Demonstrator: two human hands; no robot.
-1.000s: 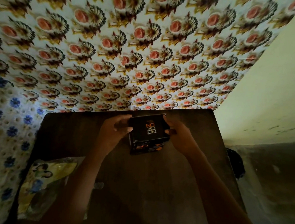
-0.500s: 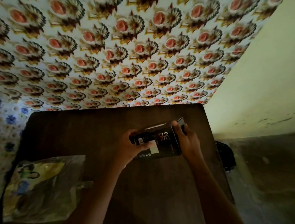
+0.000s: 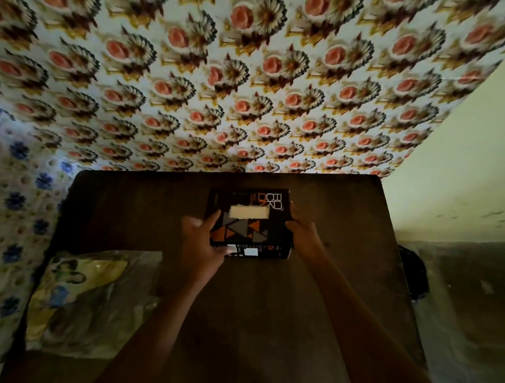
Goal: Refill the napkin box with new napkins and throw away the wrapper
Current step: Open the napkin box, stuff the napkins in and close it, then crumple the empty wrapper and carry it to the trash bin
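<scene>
Head camera, looking down over a dark wooden table [image 3: 265, 314], and both hands are on the napkin box [image 3: 249, 218]. The box sits toward the far middle of the table, top face turned up to the camera, with its pale oblong dispensing slot [image 3: 248, 212] plainly showing. That slot runs left to right, and so does the box's long axis, roughly parallel to the table's far edge. The white lettering near the far edge reads upside down from here, so the printed top points toward the person; orange and grey triangles fill the near half of the face.

The left hand [image 3: 202, 248] clamps the near-left corner: one finger lies up along the left edge of the top face, the thumb presses the near side panel, fingers closed on the box. The right hand [image 3: 303, 240] grips the right end, fingers curled round that side and holding the box. Whether the box rests on the table or is lifted just off it, I cannot tell in this dim light.

Down at the near-left corner of the table lies the napkin pack [image 3: 89, 302] in its clear, crinkled wrapper with a yellow printed picture, well apart from the box and untouched. Beyond the table hangs a floral wall covering [image 3: 255, 69]; a plain pale wall [image 3: 461, 163] stands on the right.
</scene>
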